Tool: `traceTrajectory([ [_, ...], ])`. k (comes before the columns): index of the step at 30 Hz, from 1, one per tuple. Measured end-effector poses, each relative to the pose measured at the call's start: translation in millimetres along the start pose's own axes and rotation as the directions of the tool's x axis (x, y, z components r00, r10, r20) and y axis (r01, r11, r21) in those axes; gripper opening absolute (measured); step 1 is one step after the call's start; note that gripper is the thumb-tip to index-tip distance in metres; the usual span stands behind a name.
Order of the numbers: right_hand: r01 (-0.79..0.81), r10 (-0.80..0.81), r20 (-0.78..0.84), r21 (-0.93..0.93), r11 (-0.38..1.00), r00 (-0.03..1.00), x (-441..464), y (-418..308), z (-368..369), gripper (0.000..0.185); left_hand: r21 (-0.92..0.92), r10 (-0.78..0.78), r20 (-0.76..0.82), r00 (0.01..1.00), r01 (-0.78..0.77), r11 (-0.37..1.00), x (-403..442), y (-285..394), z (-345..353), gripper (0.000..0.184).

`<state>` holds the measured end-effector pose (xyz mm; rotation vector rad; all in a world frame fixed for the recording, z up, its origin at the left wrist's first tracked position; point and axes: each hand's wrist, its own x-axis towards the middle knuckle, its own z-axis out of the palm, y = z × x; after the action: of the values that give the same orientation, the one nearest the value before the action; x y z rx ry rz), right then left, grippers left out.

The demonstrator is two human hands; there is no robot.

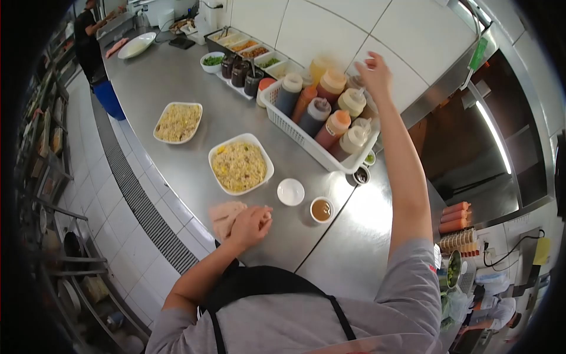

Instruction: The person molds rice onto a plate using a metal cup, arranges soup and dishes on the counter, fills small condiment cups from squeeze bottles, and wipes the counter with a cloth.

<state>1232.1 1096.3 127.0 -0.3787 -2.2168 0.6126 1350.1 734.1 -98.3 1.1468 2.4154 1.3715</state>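
My left hand is closed on a pale pink cloth near the counter's front edge. My right hand is raised at the back right corner of a white basket, fingers apart, nothing visible in it. Squeeze bottles with dark, orange and cream contents fill the basket; a yellow bottle at its back is blurred. Two white bowls of fried rice stand on the left. Between my hands are a small white dish and a cup of brown sauce.
Behind the bowls, dark jars, a bowl of chopped greens and a topping tray line the wall. A white plate lies farther left. One person stands at the far left, another at lower right.
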Motion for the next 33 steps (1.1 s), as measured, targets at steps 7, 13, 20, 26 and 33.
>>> traceTrajectory([
  [7, -0.043, 0.362, 0.593, -0.482, 0.875, 0.719, 87, 15, 101, 0.090, -0.017, 0.242, -0.135, 0.961, -0.247, 0.969, 1, -15, 1, 0.012],
  [13, -0.229, 0.508, 0.556, -0.495, 0.838, 0.657, 98, 20, 126, 0.083, -0.090, 0.216, -0.162, 0.963, -0.233, 0.968, 2, -17, -1, 0.012],
  [20, -0.060, 0.267, 0.347, -0.507, 0.860, 0.899, 100, -3, 86, 0.059, -0.077, 0.226, -0.174, 0.958, -0.242, 0.967, 1, -15, -4, 0.010],
  [26, 0.089, -0.037, 0.205, -0.246, 0.965, 0.978, 84, -99, -46, 0.058, -0.163, 0.176, -0.117, 0.977, -0.194, 0.967, 29, -2, -7, 0.016],
  [33, 0.145, -0.154, -0.007, 0.380, 0.914, 0.988, -28, -152, -136, 0.041, -0.991, -0.136, 0.128, 0.982, 0.131, 0.018, 136, 117, -47, 0.057],
])
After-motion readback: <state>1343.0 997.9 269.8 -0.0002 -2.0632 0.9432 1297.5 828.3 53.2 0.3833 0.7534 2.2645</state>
